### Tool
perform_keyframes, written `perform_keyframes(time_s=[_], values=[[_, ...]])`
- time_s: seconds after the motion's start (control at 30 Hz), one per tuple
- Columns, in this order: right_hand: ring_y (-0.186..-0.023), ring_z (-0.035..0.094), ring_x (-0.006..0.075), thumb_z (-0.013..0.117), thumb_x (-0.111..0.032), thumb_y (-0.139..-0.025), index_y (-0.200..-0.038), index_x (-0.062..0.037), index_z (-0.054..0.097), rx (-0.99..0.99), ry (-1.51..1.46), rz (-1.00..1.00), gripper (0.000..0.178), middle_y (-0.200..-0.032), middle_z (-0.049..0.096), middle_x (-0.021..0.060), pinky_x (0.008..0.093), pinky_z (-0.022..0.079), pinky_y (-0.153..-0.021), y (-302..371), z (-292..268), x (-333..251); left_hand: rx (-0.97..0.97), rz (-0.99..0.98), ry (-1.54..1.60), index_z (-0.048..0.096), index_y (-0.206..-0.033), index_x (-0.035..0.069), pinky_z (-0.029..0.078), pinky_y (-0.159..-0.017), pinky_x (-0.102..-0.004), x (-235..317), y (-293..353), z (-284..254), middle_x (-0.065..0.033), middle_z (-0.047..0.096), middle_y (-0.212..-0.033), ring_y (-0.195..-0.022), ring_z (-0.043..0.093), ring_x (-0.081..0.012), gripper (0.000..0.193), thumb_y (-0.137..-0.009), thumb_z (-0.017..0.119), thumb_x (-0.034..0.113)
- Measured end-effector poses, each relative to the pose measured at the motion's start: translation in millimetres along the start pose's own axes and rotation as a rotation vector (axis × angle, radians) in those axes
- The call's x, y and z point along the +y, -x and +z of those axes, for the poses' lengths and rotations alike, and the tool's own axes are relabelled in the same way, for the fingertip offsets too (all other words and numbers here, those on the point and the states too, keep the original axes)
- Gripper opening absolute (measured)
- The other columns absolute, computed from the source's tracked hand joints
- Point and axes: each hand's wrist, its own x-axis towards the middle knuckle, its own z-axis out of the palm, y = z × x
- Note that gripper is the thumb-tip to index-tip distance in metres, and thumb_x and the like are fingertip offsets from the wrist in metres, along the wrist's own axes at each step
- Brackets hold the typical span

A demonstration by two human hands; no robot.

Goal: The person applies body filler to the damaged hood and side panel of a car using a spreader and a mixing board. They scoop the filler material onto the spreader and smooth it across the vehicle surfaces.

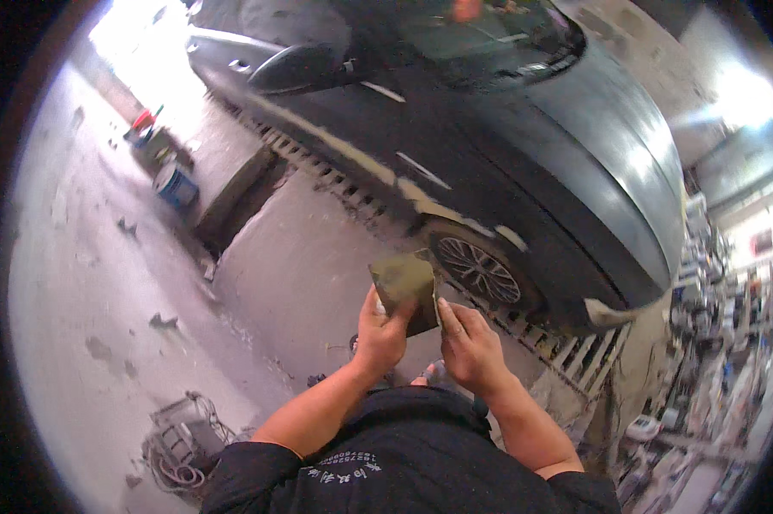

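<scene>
In front of my torso, my left hand [380, 336] grips a dark flat plate [422, 322] by its lower left side. A patch of yellow-green paste, which looks like body filler, [406, 272] is spread over the plate's upper part. My right hand [472, 344] is closed at the plate's right edge, its fingers pinched around a thin, flat piece seen nearly edge-on. Whether that piece is a separate spreader cannot be made out. Beyond both hands stands a dark matte car [524, 171] with pale yellowish patches along its lower side and wheel arch.
The car's spoked front wheel [478, 270] is just past my hands. A slotted floor grate [322, 167] runs beneath the car's side. To the left are a blue-and-white bucket [176, 185] and a low concrete ledge [241, 184]. Coiled hose [176, 471] lies lower left; cluttered shelves [729, 368] line the right.
</scene>
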Motion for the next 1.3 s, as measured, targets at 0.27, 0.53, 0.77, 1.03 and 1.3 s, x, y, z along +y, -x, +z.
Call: perform_keyframes(time_s=[0.27, 0.53, 0.77, 1.03, 1.3], values=[[-0.093, 0.06, 0.0324, 0.054, 0.0, -0.075, -0.132, -0.0055, 0.045, -0.281, -0.028, -0.119, 0.057, -0.109, 0.059, 0.0154, 0.04, 0.052, -0.075, -91, 104, -31, 0.247, 0.131, 0.004, 0.049, -0.12, 0.003, 0.044, -0.089, -0.0277, 73, -33, -118, -0.004, 0.058, -0.11, -0.098, 0.055, -0.0131, 0.03, -0.091, 0.056, 0.005], [-0.109, 0.056, 0.0227, 0.051, -0.006, -0.084, -0.133, 0.0014, 0.04, -0.297, -0.534, 0.319, 0.051, -0.121, 0.056, 0.0149, 0.0321, 0.041, -0.096, -185, 158, -43, 0.412, 0.167, 0.127, 0.046, -0.123, 0.002, 0.044, -0.091, -0.0304, 137, -58, -218, -0.0057, 0.057, -0.112, -0.101, 0.055, -0.0151, 0.034, -0.09, 0.053, 0.002], [-0.108, 0.053, 0.0182, 0.059, -0.012, -0.087, -0.127, 0.0018, 0.043, -0.456, -1.143, 0.534, 0.045, -0.117, 0.056, 0.0104, 0.0343, 0.041, -0.096, -243, 207, -32, 0.402, -0.061, 0.292, 0.047, -0.122, 0.003, 0.049, -0.084, -0.0369, 145, -65, -262, -0.0077, 0.06, -0.107, -0.101, 0.058, -0.0193, 0.043, -0.083, 0.061, 0.016], [-0.099, 0.055, 0.0149, 0.062, -0.014, -0.088, -0.116, 0.0011, 0.047, -0.772, -1.146, 0.553, 0.036, -0.108, 0.058, 0.0088, 0.0305, 0.045, -0.088, -304, 298, -24, 0.312, -0.286, 0.356, 0.049, -0.12, -0.005, 0.045, -0.09, -0.0348, 101, -87, -255, -0.0112, 0.059, -0.113, -0.102, 0.058, -0.02, 0.044, -0.083, 0.064, 0.012], [-0.057, 0.052, 0.0101, 0.066, -0.02, -0.088, -0.083, -0.0067, 0.05, -0.98, -0.993, 0.722, 0.021, -0.067, 0.053, 0.0017, 0.0263, 0.043, -0.05, -365, 343, 60, 0.696, -0.199, 0.481, 0.051, -0.118, -0.003, 0.046, -0.089, -0.0348, 70, -105, -253, -0.0106, 0.061, -0.111, -0.099, 0.06, -0.0215, 0.04, -0.082, 0.063, 0.01]])
